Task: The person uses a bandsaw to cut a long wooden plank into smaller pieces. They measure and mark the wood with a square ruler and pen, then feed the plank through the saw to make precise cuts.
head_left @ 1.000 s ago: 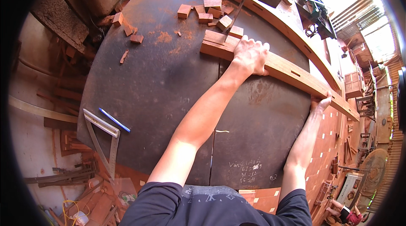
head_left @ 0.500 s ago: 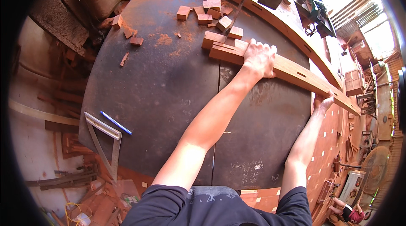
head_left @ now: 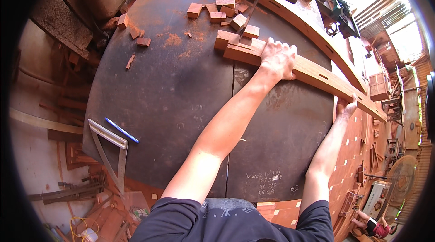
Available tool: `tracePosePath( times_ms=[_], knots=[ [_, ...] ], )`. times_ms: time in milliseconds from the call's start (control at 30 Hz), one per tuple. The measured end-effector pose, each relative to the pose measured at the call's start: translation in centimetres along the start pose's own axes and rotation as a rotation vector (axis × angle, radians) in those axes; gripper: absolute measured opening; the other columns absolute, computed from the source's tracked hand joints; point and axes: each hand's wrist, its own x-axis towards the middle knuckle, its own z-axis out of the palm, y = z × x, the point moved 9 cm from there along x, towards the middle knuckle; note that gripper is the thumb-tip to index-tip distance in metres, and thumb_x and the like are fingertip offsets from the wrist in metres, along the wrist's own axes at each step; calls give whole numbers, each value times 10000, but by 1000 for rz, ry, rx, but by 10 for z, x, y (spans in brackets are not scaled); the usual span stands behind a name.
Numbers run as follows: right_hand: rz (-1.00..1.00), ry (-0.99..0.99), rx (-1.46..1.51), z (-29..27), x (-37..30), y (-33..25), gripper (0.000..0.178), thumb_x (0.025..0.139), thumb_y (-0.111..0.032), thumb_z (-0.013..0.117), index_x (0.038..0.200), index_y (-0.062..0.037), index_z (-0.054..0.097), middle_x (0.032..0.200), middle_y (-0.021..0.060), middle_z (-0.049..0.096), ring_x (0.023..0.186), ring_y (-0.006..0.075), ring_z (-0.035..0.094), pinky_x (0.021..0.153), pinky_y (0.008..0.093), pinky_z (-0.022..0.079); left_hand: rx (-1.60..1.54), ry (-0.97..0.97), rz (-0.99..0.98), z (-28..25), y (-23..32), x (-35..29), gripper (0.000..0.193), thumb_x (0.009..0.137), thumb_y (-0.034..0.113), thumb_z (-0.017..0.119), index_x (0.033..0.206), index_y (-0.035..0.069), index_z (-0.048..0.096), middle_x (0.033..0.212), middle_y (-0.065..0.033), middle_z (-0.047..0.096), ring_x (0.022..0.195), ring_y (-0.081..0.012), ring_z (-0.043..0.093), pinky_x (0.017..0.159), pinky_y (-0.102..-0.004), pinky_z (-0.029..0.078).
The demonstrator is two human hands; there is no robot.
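Note:
A long reddish wooden beam (head_left: 312,71) with narrow slots lies slantwise across the dark worktable (head_left: 172,101). My left hand (head_left: 278,58) is closed over the beam near its far left end, fingers wrapped across the top. Farther right, my right hand (head_left: 347,106) grips the same beam near the table's right edge, thumb on its near side; its other fingers are mostly hidden. An upright bandsaw blade (head_left: 256,4) comes down at the beam's left end, where the wood is notched. A small block (head_left: 251,31) lies just behind that end.
Several wood offcuts (head_left: 217,17) and sawdust lie beyond the beam. A long curved-looking slotted board (head_left: 317,38) runs behind. At the left edge sit a metal set square (head_left: 108,134) and a blue pen (head_left: 121,130). Another person (head_left: 378,227) is at the far lower right.
Very little differs. The view has shifted slightly, so the loose blocks, pen and set square sit a bit farther left. Both hands keep their hold on the beam.

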Motion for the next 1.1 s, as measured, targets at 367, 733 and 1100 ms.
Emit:
tracePosePath(
  times_ms=[367,733,1100],
  knots=[
    [29,-43,40,-2,4,2,509,1014,-205,572,1449,45,486,1403,255,596,1284,403,620,1100,587,537,6,40,9,0,-1,0,734,771,590,866,1283,116,638,1206,-107,740,1174,-279,704,1056,-433,454],
    [55,-75,72,-5,8,4,440,1031,-180,557,1417,26,514,1381,234,610,1288,390,612,1086,587,533,-7,25,1,-1,-1,0,725,779,583,866,1286,117,638,1221,-107,734,1194,-279,694,1072,-437,450],
    [37,-45,71,-11,13,2,389,1014,-174,572,1367,-11,567,1366,201,630,1272,370,622,1092,584,524,-8,21,3,-2,-1,1,738,774,594,868,1291,120,640,1236,-105,729,1210,-281,683,1081,-439,441]
  ],
)
